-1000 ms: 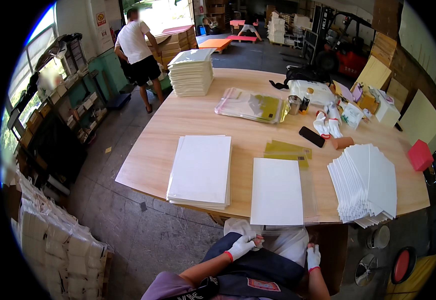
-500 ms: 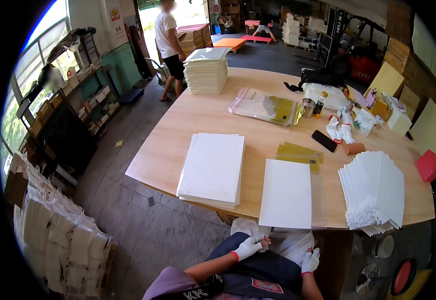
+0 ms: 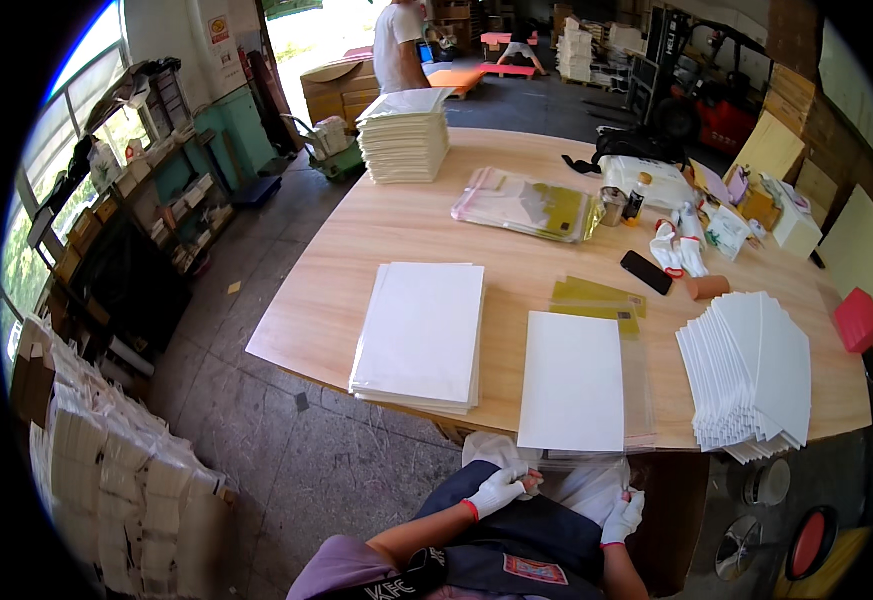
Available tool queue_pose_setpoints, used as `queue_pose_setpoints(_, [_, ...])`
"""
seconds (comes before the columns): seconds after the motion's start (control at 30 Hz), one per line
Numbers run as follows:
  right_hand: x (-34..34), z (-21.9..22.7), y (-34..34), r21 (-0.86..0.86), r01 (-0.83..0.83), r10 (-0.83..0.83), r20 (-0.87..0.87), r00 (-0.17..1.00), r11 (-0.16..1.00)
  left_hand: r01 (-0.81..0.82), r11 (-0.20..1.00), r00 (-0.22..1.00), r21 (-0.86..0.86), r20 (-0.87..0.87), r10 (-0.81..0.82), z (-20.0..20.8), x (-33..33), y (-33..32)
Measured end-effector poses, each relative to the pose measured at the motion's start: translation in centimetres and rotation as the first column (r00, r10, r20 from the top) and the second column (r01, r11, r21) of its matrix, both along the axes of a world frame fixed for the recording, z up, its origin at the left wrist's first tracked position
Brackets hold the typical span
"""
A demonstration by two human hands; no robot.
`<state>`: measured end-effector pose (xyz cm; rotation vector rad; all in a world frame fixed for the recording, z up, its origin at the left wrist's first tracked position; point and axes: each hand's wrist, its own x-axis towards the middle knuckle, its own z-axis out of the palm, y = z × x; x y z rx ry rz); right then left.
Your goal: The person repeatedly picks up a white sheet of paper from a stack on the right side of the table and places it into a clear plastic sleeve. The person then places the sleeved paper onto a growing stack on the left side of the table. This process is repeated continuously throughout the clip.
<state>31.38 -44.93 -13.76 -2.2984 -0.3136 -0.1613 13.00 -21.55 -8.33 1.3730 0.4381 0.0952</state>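
Below the near table edge, my left hand (image 3: pixel 500 492), in a white glove with bare fingertips, is closed with its fingers curled at whitish see-through plastic film (image 3: pixel 589 492). Opposite it, my right hand (image 3: pixel 623 518), gloved alike, pinches the film's right side. Just beyond my hands a white sheet (image 3: pixel 572 385) lies at the table's front edge, with a clear plastic sleeve (image 3: pixel 639 400) showing along its right side. Olive-yellow pieces (image 3: pixel 597 300) lie at its far end. Whether the film joins this sleeve I cannot tell.
A stack of white sheets (image 3: pixel 419 335) lies left, a fanned white pile (image 3: pixel 747 370) right. Farther back are a tall white stack (image 3: pixel 404 140), plastic sleeves (image 3: pixel 527 205), a phone (image 3: pixel 647 272) and gloves (image 3: pixel 679 250). A person (image 3: pixel 399 50) stands beyond the table (image 3: pixel 327 290).
The person beyond the table has walked to the right, behind the tall stack, uncovering a green cart. My view has shifted slightly; my hands stay nearly where they were.
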Motion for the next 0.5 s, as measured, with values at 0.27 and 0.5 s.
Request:
queue_pose_setpoints(0.27, [-0.1,-0.6,-1.0,0.073,0.03,-0.02,-0.126,0.992,0.997,0.009,0.995,1.0,-0.099,-0.022,-0.011,-0.1,-0.1,0.2])
queue_pose_setpoints(0.5, [-0.6,3.2,-4.5,-0.11,-0.224,0.211,-0.118,0.97,0.968,0.028,0.994,0.992,-0.104,-0.123,-0.041,2.1,-0.9,2.7])
